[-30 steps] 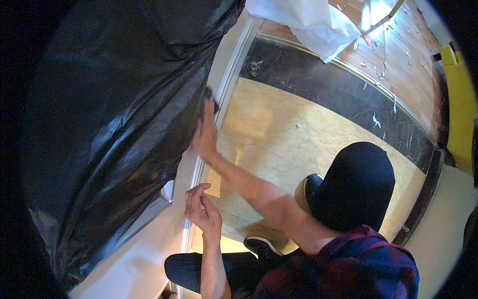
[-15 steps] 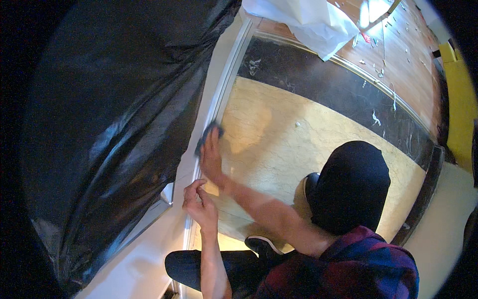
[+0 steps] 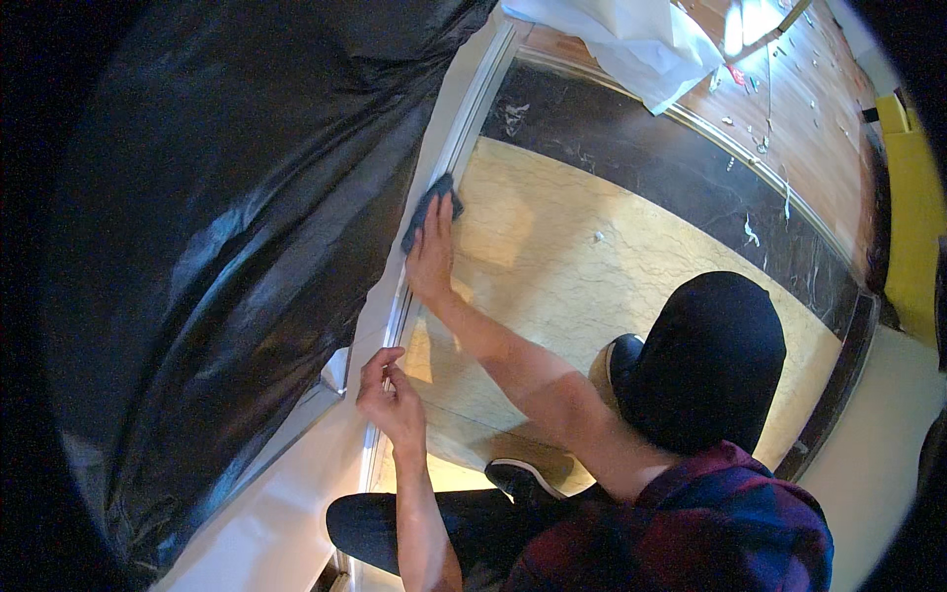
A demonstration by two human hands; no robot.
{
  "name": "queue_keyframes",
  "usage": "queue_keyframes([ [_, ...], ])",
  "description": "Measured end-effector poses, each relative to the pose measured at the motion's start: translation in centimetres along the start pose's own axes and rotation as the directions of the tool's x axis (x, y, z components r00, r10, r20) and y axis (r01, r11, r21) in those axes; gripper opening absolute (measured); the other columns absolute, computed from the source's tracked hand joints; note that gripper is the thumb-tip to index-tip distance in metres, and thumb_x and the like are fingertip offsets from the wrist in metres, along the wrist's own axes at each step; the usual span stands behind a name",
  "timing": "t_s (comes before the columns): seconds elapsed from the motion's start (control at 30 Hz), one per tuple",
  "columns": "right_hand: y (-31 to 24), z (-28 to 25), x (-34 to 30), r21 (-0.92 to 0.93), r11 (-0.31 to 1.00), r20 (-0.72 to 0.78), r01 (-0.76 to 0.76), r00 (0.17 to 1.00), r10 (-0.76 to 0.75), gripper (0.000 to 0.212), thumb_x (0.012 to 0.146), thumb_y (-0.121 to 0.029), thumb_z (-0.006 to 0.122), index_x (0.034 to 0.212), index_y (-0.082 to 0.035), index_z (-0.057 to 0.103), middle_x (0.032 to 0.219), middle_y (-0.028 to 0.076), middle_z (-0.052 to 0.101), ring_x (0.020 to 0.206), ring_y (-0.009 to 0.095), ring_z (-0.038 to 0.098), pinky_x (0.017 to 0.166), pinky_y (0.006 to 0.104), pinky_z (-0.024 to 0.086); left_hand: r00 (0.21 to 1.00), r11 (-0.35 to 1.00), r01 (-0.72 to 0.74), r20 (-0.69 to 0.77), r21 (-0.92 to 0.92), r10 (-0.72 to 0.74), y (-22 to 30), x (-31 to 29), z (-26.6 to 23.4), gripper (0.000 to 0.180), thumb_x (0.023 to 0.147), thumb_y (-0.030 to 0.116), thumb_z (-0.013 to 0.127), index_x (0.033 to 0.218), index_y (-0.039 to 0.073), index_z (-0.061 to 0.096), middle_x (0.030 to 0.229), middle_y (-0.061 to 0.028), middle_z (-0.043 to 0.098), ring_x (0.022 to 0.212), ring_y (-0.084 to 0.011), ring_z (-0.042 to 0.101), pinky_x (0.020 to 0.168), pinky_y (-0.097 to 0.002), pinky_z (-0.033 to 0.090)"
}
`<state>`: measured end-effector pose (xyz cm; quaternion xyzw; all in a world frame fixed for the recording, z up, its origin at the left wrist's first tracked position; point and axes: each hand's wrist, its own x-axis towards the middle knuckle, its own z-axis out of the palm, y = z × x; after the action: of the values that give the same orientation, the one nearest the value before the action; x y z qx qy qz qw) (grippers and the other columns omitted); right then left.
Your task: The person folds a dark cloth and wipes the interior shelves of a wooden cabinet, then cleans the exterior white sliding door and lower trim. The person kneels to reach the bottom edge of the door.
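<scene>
My right hand [image 3: 431, 261] reaches forward and presses a dark blue-grey pad [image 3: 433, 209], perhaps a folded cloth or sponge, against the white skirting strip [image 3: 474, 104]. Its fingers lie stretched over the pad, whose far end shows beyond them. Nearer to me, my left hand [image 3: 393, 403] hovers beside the same strip with loosely bent fingers, thumb and forefinger apart. I see nothing in it. Whether it touches the strip I cannot tell.
Black plastic sheeting [image 3: 247, 227] hangs on the left. Yellowish marble flooring [image 3: 552, 257] with a dark border [image 3: 641, 153] lies under my shoes. White sheeting [image 3: 646, 54] and scattered scraps lie on the wooden floor [image 3: 789, 148] at the far right. My dark-clad knee [image 3: 710, 365] stands to the right.
My right hand has slid forward along the white strip with the pad. My left hand has barely moved, and the view has shifted slightly.
</scene>
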<state>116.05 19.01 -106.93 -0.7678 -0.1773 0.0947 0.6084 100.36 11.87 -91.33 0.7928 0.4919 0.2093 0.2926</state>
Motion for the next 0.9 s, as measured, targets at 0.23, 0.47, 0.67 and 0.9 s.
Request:
queue_keyframes([
  [0.23, 0.1, 0.6, -2.7, 0.218, 0.973, -0.062, -0.078, 0.994, 0.093, 0.065, 0.1, -0.015, 0.052, 0.156, 0.002, 0.024, 0.162, 0.028, 0.022, 0.149, 0.044, 0.025, 0.122, 0.0462, 0.021, 1.0, 1.0, -0.012, 0.015, -0.001, 0.012, 0.8, -0.3, 0.6, 0.025, 0.085, -0.009, 0.054, 0.1, 0.001, 0.071, 0.095, -0.0131, 0.072, 0.079, -0.0251, 0.067, 0.073, -0.035, 0.052],
  [0.47, 0.8, 1.3, -12.6, 0.302, 0.942, 0.024, -0.148, 0.989, 0.148, 0.071, 0.098, -0.019, 0.059, 0.157, 0.0, 0.024, 0.162, 0.026, 0.026, 0.147, 0.041, 0.032, 0.119, 0.0419, 0.029, 0.993, 0.995, -0.074, 0.093, 0.065, 0.068, -0.2, 0.7, 3.7, 0.023, 0.084, -0.004, 0.06, 0.104, 0.0, 0.071, 0.096, -0.0171, 0.072, 0.089, -0.0325, 0.069, 0.081, -0.0412, 0.054],
  [0.67, 1.0, 1.4, -8.8, 0.261, 0.953, 0.044, -0.151, 0.988, 0.145, 0.071, 0.099, -0.021, 0.059, 0.156, 0.002, 0.024, 0.162, 0.026, 0.024, 0.149, 0.04, 0.029, 0.121, 0.0413, 0.025, 0.943, 0.906, -0.322, 0.175, 0.275, 0.282, -0.9, 4.2, 6.0, 0.034, 0.081, -0.003, 0.06, 0.114, -0.002, 0.067, 0.12, -0.0247, 0.066, 0.114, -0.0427, 0.062, 0.1, -0.0495, 0.047],
  [0.9, 0.9, -1.1, 9.7, 0.228, 0.887, -0.014, -0.401, 0.91, 0.415, 0.069, 0.093, -0.013, 0.062, 0.153, 0.005, 0.031, 0.16, 0.026, 0.029, 0.149, 0.037, 0.029, 0.122, 0.0378, 0.023, 0.966, 0.952, -0.121, 0.253, 0.281, 0.048, 1.3, 7.8, 8.2, 0.048, 0.08, -0.008, 0.057, 0.127, -0.007, 0.056, 0.132, -0.0295, 0.059, 0.124, -0.0454, 0.056, 0.107, -0.0478, 0.044],
])
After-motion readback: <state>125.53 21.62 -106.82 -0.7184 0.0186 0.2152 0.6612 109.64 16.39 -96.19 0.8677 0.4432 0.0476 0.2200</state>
